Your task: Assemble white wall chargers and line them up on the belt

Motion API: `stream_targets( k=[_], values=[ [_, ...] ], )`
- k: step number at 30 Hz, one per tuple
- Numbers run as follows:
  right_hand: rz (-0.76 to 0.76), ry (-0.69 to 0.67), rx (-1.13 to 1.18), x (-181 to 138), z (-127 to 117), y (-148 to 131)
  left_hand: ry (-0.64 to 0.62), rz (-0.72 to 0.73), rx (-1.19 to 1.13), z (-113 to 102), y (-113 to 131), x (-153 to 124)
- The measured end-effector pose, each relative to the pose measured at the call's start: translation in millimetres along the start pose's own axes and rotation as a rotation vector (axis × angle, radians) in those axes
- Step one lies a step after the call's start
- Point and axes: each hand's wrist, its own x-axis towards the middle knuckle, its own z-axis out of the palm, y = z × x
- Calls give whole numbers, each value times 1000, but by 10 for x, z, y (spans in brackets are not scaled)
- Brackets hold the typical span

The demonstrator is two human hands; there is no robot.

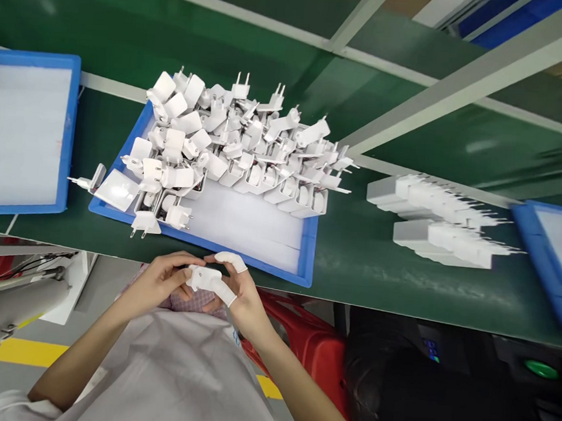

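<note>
Both of my hands grip one white plug adapter (206, 278) in front of my body, just below the table's near edge. My left hand (171, 278) pinches its left end between thumb and fingers. On the right end are the thumb and fingers of my right hand (239, 291), which wear white finger covers. Beyond my hands lies a blue-rimmed tray (311, 252) with a white lining. A heap of white plug adapters (248, 136), many with two metal pins sticking out, fills its far and left parts.
Another blue-rimmed tray (69, 135) lies at the left, and part of a third tray (543, 270) at the right. White adapters (441, 216) stand in two rows on the green table (354, 268). A pale metal bar (447, 81) crosses the upper right. Below are a red chair (307, 342) and dark equipment.
</note>
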Motion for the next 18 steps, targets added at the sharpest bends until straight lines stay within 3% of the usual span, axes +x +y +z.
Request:
stream_targets(
  k=[2, 5, 7, 12, 18],
  values=[
    [-163, 36, -173, -27, 25, 87, 39, 23, 5, 24, -26, -10],
    [-531, 76, -592, -26, 4, 202, 108, 66, 8, 56, -93, -11],
    [-674, 52, -762, 5, -51, 216, 147, 92, 11, 67, -143, -1],
    [-758, -91, -925, 93, -166, 86, 211, 128, 24, 79, -196, 33],
    [-846, -20, -1079, 151, -127, 81, 221, 155, 83, 85, -124, 43]
  ],
)
